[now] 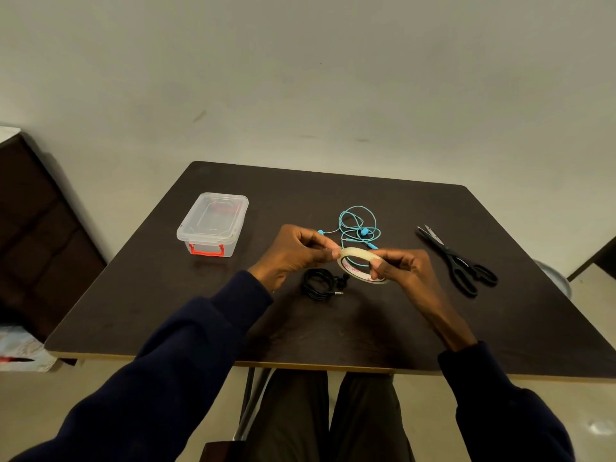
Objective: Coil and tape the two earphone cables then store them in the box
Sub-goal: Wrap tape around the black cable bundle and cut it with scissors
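**Tape roll in both hands, cables waiting on the surface**

The tape roll (358, 252) was held just above the dark surface (200, 311), between the two hands. The right hand (400, 265) gripped its near rim, fingers (378, 265) curled round the ring. The left hand (293, 251) pinched at the roll's far edge with fingertips pressed together, apparently picking for the loose end; whether a strip had lifted was too small to tell.

The black earphone cable (318, 283) lay in a tight coil on the surface, just below the hands. The blue earphone cable (358, 225) lay loose and looped behind the roll, not yet coiled. The box (182, 238) stood well apart to the left, lid on. Scissors (456, 261) lay to the right.

The tape looked thin, light and clingy. It would likely fold onto itself, so the freed end was best held by its corner and kept taut. The cables looked light, limp and springy. A coil would probably loosen if released, so each was best pinched across the bundled strands, at the spot where the tape would wrap, and away from the earbuds and plug.
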`<state>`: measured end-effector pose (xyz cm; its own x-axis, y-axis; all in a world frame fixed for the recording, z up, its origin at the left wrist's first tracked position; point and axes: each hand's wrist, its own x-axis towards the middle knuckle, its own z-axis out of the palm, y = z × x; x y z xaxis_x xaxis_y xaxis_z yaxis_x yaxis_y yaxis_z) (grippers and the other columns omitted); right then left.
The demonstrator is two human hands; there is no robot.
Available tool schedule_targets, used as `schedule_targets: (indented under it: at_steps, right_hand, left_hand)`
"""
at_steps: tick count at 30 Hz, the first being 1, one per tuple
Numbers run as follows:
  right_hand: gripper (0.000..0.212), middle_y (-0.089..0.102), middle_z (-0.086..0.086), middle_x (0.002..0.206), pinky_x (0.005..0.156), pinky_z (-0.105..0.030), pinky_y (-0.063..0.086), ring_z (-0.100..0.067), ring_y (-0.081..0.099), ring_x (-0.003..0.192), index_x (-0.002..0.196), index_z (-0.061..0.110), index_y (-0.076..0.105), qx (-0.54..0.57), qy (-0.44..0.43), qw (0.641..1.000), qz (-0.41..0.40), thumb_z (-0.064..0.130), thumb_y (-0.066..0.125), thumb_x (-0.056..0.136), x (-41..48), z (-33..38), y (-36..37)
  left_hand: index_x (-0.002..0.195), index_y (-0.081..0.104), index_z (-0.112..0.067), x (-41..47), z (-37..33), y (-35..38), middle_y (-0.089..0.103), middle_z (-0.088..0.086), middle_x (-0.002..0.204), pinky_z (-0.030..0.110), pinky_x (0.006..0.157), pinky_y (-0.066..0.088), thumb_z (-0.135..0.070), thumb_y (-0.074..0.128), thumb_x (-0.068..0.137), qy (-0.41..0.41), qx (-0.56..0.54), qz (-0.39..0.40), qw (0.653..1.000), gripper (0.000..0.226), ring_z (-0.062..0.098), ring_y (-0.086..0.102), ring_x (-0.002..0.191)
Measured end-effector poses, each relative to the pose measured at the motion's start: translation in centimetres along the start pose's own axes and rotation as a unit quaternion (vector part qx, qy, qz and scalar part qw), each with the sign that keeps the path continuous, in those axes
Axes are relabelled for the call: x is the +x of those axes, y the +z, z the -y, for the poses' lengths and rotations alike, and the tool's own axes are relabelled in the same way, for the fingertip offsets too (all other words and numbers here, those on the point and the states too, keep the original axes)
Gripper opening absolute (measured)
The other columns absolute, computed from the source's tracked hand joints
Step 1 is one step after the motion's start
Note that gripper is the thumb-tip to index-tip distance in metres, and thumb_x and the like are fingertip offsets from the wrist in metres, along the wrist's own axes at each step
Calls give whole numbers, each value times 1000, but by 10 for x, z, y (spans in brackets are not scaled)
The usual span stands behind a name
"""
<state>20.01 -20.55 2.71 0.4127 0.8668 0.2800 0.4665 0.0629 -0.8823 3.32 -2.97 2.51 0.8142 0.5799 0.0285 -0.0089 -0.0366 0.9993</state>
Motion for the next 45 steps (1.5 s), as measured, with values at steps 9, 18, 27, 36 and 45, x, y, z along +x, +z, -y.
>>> schedule_targets:
  at_steps: [9, 18, 27, 36, 45]
  right_hand:
    - [14, 74, 16, 82, 76, -21, 50, -5, 69, 85, 94, -1, 76, -15, -1, 1000, 7, 5, 63, 94, 1, -1, -1]
    - [20, 73, 6, 80, 79, -27, 52, -16, 69, 86, 110, 2, 74, -11, 2, 1000, 8, 3, 62, 95, -3, 2, -1]
    - [25, 77, 10, 89, 76, -20, 53, -6, 70, 88, 103, 28, 74, -2, 1, 1000, 2, 6, 67, 92, -9, -3, -1]
    - [31, 78, 9, 94, 80, -24, 58, -11, 72, 92, 87, 45, 77, 35, 35, 998, -49, 14, 70, 89, -20, -11, 6]
    - [31, 77, 4, 106, 87, -29, 59, -16, 72, 100, 113, 23, 73, 74, 82, 993, -28, 13, 77, 83, -23, -23, -11]
  left_hand:
    - [94, 80, -5, 7, 3, -6, 77, 16, 98, 29, 75, 61, -15, 82, 70, -154, -169, 74, 971, 26, 20, 75, 87]
    - [103, 75, 1, 12, 1, -1, 75, 16, 100, 29, 72, 61, -8, 79, 78, -202, -254, 66, 944, 27, 18, 73, 83]
    - [93, 73, 1, 11, -7, 7, 77, 21, 93, 28, 68, 63, 3, 72, 85, -87, -108, -29, 990, 8, 25, 77, 81]
    - [100, 65, 11, 23, -27, 23, 75, 25, 86, 40, 71, 64, 1, 66, 92, 30, 62, -55, 996, 13, 35, 76, 81]
    - [112, 64, 8, 39, -46, 27, 74, 27, 93, 43, 76, 64, -2, 70, 89, 4, 76, 3, 997, 26, 38, 75, 88]
